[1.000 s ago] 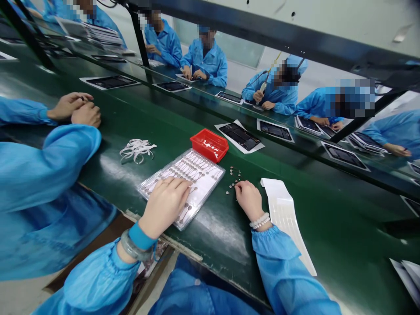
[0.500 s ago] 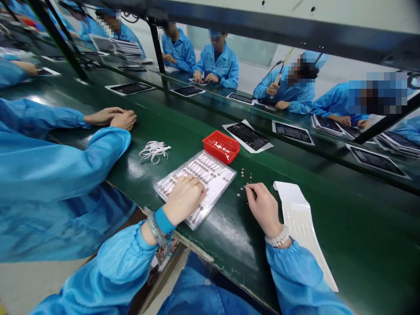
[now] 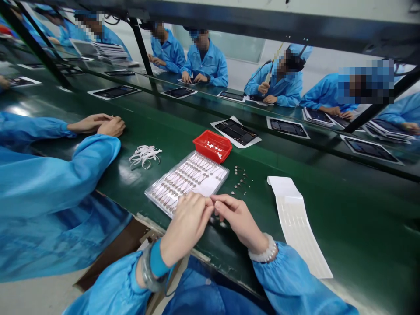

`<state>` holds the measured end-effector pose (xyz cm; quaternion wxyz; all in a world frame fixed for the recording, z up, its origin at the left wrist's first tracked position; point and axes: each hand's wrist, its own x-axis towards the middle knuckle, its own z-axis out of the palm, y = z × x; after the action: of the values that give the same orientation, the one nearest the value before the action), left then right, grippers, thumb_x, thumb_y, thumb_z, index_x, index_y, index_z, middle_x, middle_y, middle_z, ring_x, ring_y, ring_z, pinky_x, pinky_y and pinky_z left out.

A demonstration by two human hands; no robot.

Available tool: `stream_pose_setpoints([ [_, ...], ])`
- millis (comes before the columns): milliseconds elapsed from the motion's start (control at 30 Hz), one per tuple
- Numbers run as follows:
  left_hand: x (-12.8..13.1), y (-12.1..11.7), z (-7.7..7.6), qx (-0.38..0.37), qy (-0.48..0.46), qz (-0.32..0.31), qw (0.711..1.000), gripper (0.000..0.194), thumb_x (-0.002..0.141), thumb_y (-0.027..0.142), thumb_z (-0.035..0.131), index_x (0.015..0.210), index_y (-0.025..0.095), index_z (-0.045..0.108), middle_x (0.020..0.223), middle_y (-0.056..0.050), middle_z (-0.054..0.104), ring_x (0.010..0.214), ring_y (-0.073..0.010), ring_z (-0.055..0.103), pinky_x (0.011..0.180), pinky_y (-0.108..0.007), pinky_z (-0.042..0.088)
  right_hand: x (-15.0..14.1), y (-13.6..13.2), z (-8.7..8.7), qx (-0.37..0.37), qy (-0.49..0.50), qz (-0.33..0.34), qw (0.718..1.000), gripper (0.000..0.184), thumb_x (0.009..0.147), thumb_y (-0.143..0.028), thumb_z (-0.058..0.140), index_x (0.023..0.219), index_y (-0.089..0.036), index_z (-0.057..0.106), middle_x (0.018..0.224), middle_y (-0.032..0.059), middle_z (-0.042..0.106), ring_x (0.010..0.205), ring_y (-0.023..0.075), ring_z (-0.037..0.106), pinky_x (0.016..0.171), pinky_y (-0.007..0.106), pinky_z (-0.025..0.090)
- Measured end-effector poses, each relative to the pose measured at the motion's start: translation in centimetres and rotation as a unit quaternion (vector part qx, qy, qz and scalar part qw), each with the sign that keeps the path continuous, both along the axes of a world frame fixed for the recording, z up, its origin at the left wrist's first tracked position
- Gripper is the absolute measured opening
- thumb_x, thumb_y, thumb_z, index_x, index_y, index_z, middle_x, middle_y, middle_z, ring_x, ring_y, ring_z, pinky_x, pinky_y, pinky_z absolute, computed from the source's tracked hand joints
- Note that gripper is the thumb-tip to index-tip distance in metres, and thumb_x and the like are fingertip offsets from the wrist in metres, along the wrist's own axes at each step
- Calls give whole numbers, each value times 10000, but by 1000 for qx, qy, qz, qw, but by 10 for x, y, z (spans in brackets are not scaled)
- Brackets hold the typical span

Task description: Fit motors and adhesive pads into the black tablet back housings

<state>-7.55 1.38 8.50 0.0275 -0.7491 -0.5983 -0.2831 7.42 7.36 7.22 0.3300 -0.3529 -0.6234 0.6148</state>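
My left hand [image 3: 192, 216] and my right hand [image 3: 236, 220] meet fingertip to fingertip over the near right corner of a clear flat tray [image 3: 215, 187]. Both are closed in a pinch, and whatever lies between the fingers is hidden or too small to name. In the tray are rows of small round metal discs with thin wire leads [image 3: 179, 178], like coin vibration motors. Several loose discs of the same sort [image 3: 239, 183] lie on the green bench just beyond my right hand. A strip of white backing paper [image 3: 297, 223] stretches along the right of my right forearm.
Behind the tray stands a red bin [image 3: 205, 148] with small white pieces inside. A heap of white strips [image 3: 144, 156] lies left of it. Opened dark tablet-like devices [image 3: 238, 131] rest on white sheets. A co-worker's hands [image 3: 101, 124] are at the left; other people sit opposite.
My left hand has drawn back from over the tray toward its near right corner. My right hand has left the loose discs and moved left to meet it. The view has shifted slightly.
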Motion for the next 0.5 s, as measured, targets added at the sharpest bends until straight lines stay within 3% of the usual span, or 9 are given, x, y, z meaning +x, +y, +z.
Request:
stream_pose_setpoints([
  [100,16,-6,-6,40,15,10,999,268,962,194,365,760,193,540,728,-24,551,729,-196,493,685,-341,363,-5,-6,-1,-111,76,-32,990,281,708,-404,709,868,-173,707,723,-4,638,559,80,481,552,227,419],
  [200,20,-5,-10,77,18,13,997,212,955,200,422,804,191,572,746,-26,594,736,-193,528,701,-341,375,-4,-4,-3,-120,88,-69,986,275,676,-412,728,794,-166,693,640,-17,598,528,76,456,504,214,389],
  [333,17,-1,-11,85,-33,-1,996,140,955,210,443,1025,177,560,926,-51,656,852,-190,601,763,-323,427,1,5,-5,-76,37,-56,995,316,770,-417,615,926,-155,697,546,-45,514,447,64,389,429,201,318],
  [500,13,6,-13,74,-48,12,996,132,968,222,417,1013,181,534,896,-40,658,814,-180,614,743,-310,456,7,8,-9,72,-69,47,994,298,858,-259,459,1023,-166,690,574,-46,512,522,82,477,566,221,423],
])
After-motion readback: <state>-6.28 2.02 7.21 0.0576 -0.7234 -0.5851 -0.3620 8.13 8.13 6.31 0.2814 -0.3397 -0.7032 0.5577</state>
